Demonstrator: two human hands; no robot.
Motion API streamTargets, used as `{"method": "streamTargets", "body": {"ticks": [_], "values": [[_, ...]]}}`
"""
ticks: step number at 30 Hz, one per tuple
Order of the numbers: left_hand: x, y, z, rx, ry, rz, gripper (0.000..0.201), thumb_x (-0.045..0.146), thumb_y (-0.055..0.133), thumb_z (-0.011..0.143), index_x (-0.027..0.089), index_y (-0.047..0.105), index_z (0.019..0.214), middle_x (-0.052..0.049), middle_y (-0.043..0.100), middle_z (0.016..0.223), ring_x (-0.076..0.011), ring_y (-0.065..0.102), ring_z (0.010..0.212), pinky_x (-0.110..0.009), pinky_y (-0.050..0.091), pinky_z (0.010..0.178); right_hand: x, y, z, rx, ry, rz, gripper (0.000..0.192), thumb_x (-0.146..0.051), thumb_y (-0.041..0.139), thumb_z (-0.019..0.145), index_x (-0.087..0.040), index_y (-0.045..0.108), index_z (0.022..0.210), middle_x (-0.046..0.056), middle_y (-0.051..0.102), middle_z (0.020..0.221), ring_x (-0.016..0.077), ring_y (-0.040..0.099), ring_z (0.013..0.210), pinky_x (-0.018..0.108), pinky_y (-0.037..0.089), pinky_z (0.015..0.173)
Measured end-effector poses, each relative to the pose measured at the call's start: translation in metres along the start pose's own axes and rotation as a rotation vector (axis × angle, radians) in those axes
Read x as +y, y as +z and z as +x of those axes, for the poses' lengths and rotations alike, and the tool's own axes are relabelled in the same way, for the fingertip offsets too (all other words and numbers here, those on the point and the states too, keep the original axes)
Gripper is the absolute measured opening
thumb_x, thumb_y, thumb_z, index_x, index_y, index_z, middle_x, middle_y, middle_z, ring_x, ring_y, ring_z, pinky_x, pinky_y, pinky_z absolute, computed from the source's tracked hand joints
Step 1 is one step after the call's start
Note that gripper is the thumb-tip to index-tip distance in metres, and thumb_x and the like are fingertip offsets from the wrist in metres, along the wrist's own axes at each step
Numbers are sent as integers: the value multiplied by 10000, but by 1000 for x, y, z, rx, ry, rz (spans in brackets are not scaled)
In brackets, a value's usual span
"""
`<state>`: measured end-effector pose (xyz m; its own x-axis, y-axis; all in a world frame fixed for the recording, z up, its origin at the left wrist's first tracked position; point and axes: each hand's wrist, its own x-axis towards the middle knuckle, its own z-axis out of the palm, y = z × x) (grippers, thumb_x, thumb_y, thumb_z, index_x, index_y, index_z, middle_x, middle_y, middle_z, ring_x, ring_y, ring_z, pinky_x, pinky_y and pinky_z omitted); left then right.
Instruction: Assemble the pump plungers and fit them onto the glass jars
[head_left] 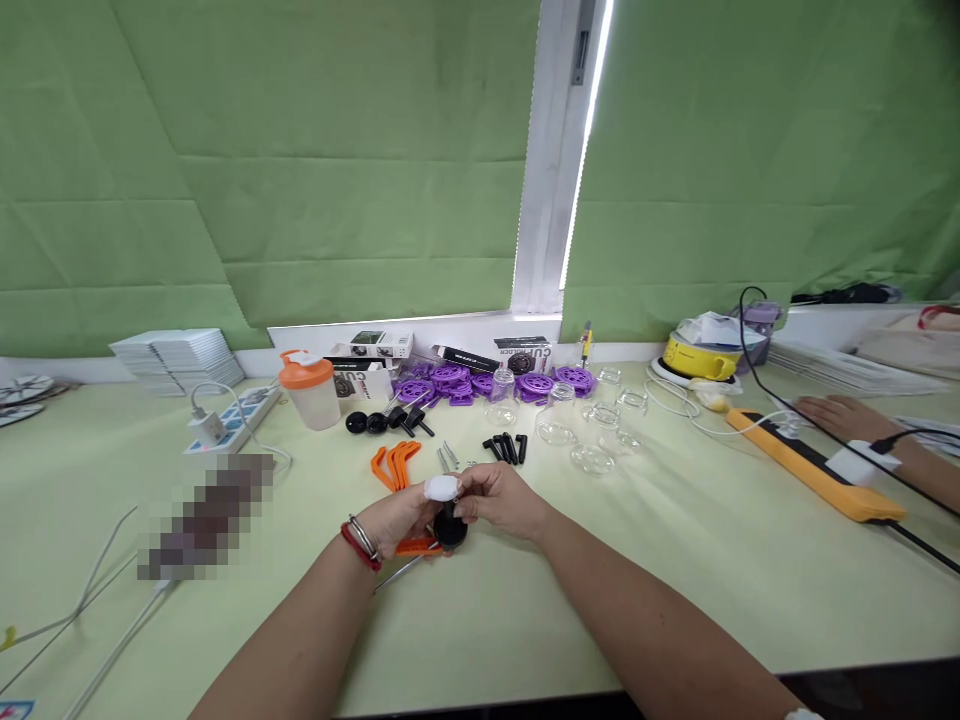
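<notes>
My left hand (401, 520) and my right hand (501, 498) meet over the middle of the pale green table (675, 570). Together they grip a small black round part (451, 527). My left thumb wears a white wrap (440, 487). An orange plastic piece (417, 546) lies under my left hand, touching it. A thin metal rod (401, 572) lies just below. Beyond the hands lie orange hooks (395, 464), black pegs (505, 447), black knobs (375, 421) and purple wheels (491, 383).
Clear glass cups (592, 425) stand right of centre. An orange-lidded shaker (308, 390), a power strip (234, 420) and small boxes (375, 346) sit at the back. Another person's hand (844, 415) rests at right by an orange-black tool (814, 462). Cables (97, 590) cross the left.
</notes>
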<state>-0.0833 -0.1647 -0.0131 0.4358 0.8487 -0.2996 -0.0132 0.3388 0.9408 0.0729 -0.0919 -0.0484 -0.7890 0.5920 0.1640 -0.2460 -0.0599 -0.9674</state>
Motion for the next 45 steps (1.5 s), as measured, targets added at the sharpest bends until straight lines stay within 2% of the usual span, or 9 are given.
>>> {"method": "streamTargets", "body": {"ticks": [7, 12, 16, 20, 24, 32, 36, 40, 45], "values": [[3, 2, -2, 56, -44, 15, 478, 496, 436, 777, 207, 479, 1156, -77, 559, 849, -196, 518, 615, -279, 332, 525, 0, 1, 0, 13, -16, -3, 257, -194, 815, 542, -138, 658, 737, -27, 611, 645, 73, 527, 551, 213, 439, 546], [2, 0, -2, 25, -54, 15, 491, 505, 410, 787, 194, 499, 1157, -79, 560, 811, -211, 528, 640, -279, 324, 523, 2, -1, -1, -1, -33, -48, 276, -189, 800, 575, -149, 696, 827, -16, 627, 672, 80, 542, 577, 219, 445, 570], [1, -1, -1, 17, -39, 17, 466, 492, 406, 796, 201, 499, 1147, -82, 569, 853, -198, 530, 634, -271, 318, 512, 0, 0, -2, -9, -32, -32, 254, -228, 792, 593, -151, 699, 817, 5, 646, 767, 85, 556, 605, 227, 462, 575], [4, 2, -2, 30, -43, 8, 493, 517, 452, 763, 208, 476, 1146, -75, 566, 880, -190, 528, 644, -282, 341, 524, -5, 3, -4, 19, -6, -26, 237, -283, 786, 605, -143, 685, 769, -10, 626, 699, 73, 539, 540, 232, 463, 548], [8, 5, -3, 52, -55, 11, 465, 523, 482, 746, 210, 490, 1090, -63, 555, 878, -178, 526, 658, -275, 355, 527, -5, 3, -3, 38, 8, -14, 267, -303, 799, 581, -136, 662, 737, -24, 600, 606, 76, 532, 512, 231, 457, 532], [8, 5, -2, 44, -66, 19, 401, 544, 509, 692, 203, 471, 901, -43, 545, 836, -149, 542, 594, -229, 325, 438, -3, 3, -2, 46, 28, 21, 310, -290, 822, 532, -138, 610, 700, -30, 606, 611, 80, 549, 517, 233, 465, 538], [8, 5, -2, 71, -80, 28, 392, 531, 494, 708, 200, 471, 917, -53, 564, 803, -163, 552, 590, -238, 328, 445, -4, 2, -4, 27, 15, 28, 298, -271, 815, 550, -137, 628, 740, -28, 606, 612, 83, 551, 539, 234, 466, 557], [8, 5, -3, 54, -78, 27, 433, 535, 434, 742, 172, 514, 963, -83, 589, 784, -203, 574, 659, -256, 343, 478, -6, 0, -6, -1, 7, -51, 363, -271, 799, 587, -140, 673, 901, -12, 615, 673, 92, 556, 582, 244, 460, 578], [6, 3, -3, 55, -74, 16, 470, 518, 455, 737, 187, 503, 1066, -62, 589, 765, -209, 579, 641, -264, 359, 497, -7, -1, -7, -6, 20, -68, 313, -274, 810, 566, -131, 646, 790, -10, 607, 664, 97, 546, 593, 257, 457, 591]]}}
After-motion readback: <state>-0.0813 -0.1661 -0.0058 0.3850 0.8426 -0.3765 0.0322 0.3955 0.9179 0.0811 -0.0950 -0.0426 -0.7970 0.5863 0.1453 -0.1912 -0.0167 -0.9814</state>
